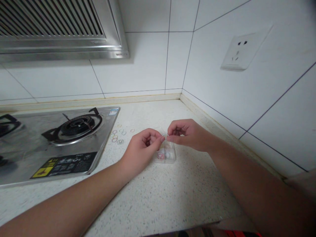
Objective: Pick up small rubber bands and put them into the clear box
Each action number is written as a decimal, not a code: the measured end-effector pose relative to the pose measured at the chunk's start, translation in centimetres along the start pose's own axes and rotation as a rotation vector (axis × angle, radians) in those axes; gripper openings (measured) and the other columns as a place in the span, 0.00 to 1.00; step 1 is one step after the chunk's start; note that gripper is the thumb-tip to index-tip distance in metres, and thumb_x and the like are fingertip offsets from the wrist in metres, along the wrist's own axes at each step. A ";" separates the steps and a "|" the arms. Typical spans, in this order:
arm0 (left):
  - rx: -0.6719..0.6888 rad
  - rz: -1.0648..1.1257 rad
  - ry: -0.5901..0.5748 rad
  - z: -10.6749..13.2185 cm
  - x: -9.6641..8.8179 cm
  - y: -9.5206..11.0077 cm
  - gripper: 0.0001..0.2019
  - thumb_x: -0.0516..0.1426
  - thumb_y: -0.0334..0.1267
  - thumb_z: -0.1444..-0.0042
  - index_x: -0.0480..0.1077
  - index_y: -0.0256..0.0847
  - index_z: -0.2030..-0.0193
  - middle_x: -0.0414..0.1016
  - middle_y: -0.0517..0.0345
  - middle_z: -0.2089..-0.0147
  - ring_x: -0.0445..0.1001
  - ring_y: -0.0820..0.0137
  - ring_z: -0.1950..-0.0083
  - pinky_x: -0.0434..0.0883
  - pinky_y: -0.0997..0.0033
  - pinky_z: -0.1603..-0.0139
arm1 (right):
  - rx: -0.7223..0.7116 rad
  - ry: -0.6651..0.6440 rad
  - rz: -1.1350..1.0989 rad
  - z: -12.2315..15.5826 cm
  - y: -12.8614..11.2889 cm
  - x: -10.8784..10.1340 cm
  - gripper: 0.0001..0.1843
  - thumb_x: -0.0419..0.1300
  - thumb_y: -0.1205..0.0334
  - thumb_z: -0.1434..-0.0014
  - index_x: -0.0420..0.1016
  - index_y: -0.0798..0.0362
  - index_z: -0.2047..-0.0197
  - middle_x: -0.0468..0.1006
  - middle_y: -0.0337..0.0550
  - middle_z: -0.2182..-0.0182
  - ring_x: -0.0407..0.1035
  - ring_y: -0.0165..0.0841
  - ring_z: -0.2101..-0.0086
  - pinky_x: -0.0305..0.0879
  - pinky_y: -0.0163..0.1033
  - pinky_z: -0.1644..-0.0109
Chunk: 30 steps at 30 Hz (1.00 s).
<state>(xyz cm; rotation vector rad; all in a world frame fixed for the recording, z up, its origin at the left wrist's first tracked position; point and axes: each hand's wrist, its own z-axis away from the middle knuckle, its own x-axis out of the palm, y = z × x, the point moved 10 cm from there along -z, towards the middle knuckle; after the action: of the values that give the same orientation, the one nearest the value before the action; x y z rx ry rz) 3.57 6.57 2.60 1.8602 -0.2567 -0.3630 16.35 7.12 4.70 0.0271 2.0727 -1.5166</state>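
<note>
My left hand (144,146) is closed in a pinch, thumb against forefinger. Facing it, my right hand (189,134) also pinches, its fingertips close to the left ones. A tiny pale thing seems to lie between the fingertips, too small to make out. Directly below, partly hidden by my hands, a clear plastic box (170,160) rests on the counter. Through it show small round shapes, some reddish and some grey. To the left of my left hand, several thin small rings (115,139) in yellowish, grey and dark tones lie scattered on the counter.
A steel gas hob (103,144) with black burners is set into the speckled counter (158,200) on the left. Above it hangs a range hood (116,36). White tiled walls meet at the back corner, with a socket (239,51) on the right wall.
</note>
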 end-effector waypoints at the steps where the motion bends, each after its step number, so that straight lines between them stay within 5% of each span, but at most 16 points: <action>1: -0.001 -0.003 0.001 0.0 0.0 0.0 0.12 0.62 0.45 0.41 0.72 0.37 0.65 0.66 0.64 0.76 0.64 0.77 0.75 0.61 0.77 0.74 | 0.004 -0.001 0.003 0.0 0.0 0.0 0.15 0.68 0.55 0.48 0.74 0.59 0.66 0.70 0.37 0.74 0.61 0.18 0.73 0.58 0.26 0.70; 30: 0.012 0.014 -0.022 -0.1 0.2 -0.2 0.09 0.59 0.42 0.38 0.73 0.36 0.62 0.67 0.64 0.76 0.64 0.78 0.76 0.60 0.79 0.75 | -0.004 -0.020 0.017 -0.1 -0.5 0.3 0.17 0.63 0.52 0.43 0.77 0.61 0.63 0.71 0.39 0.76 0.62 0.18 0.75 0.57 0.24 0.72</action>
<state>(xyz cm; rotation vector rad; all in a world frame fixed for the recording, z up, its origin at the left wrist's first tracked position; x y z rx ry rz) 3.78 6.59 2.43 1.8664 -0.2866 -0.3731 15.92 6.94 5.00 0.0283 2.0553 -1.4961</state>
